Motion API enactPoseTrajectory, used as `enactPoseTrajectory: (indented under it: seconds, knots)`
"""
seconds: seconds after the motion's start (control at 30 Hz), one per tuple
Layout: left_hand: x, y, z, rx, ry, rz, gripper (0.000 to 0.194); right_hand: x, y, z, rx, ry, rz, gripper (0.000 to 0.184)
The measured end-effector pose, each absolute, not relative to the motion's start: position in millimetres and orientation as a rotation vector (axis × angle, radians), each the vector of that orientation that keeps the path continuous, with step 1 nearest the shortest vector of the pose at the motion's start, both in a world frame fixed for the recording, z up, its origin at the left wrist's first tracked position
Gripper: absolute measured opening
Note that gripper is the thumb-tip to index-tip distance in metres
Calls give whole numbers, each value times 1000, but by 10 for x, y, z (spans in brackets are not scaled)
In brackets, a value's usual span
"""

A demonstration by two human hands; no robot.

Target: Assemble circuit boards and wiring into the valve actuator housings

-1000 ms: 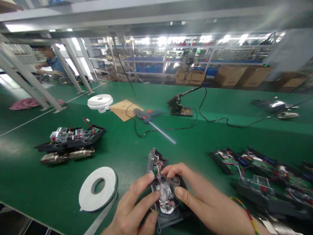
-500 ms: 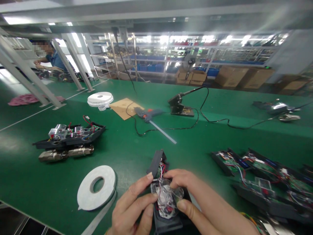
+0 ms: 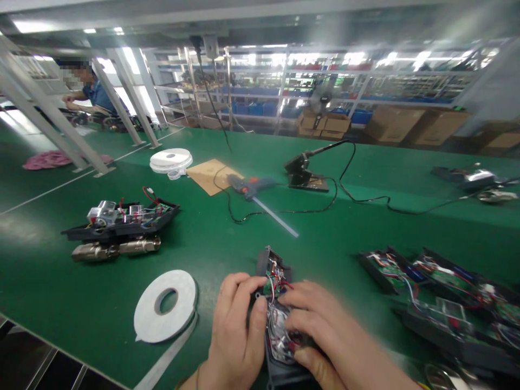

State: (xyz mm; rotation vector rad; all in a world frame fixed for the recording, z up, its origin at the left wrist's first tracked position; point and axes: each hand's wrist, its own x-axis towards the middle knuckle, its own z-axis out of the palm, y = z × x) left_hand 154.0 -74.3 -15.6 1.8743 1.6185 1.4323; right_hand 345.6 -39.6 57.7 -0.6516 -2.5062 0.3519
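A dark plastic housing (image 3: 284, 374) with exposed wires, a green circuit board (image 3: 275, 275) and a clear plastic part (image 3: 280, 330) inside is between my hands at the bottom centre. My left hand (image 3: 241, 325) grips the housing's left edge, index finger by the wires and thumb lower down. Curled over the clear part from the right is my right hand (image 3: 317, 325), its thumb near the lower edge; its fingers cover some of that part. To the left lies a roll of white tape (image 3: 142, 303) with a loose strip pulled toward the front.
Open housings with metal fittings stand at left (image 3: 122, 227); several more open housings (image 3: 439, 319) lie at right. Behind are a glue gun (image 3: 254, 187) with a glue stick, brown cardboard (image 3: 209, 181), a soldering iron stand (image 3: 304, 176) and trailing cords. A co-worker (image 3: 99, 97) sits far left.
My left hand has turned more upright, its fingers moving up along the housing toward the wires. My right fingers have moved further over the clear part. The view has shifted slightly.
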Motion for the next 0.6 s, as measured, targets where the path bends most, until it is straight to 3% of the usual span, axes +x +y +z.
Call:
enactPoseTrajectory:
  seconds: [0.3, 0.47, 0.6]
  knots:
    - [1551, -719, -139, 1829, 1444, 1342, 24, 3518, -491, 354, -672, -2455, 108, 39]
    - [1585, -737, -133, 1766, 1411, 1370, 26, 3544, -559, 369, -668, -2441, -78, 31]
    - [1604, -744, -152, 1747, 1406, 1384, 27, 3548, -605, 333, -686, -2514, -10, 30]
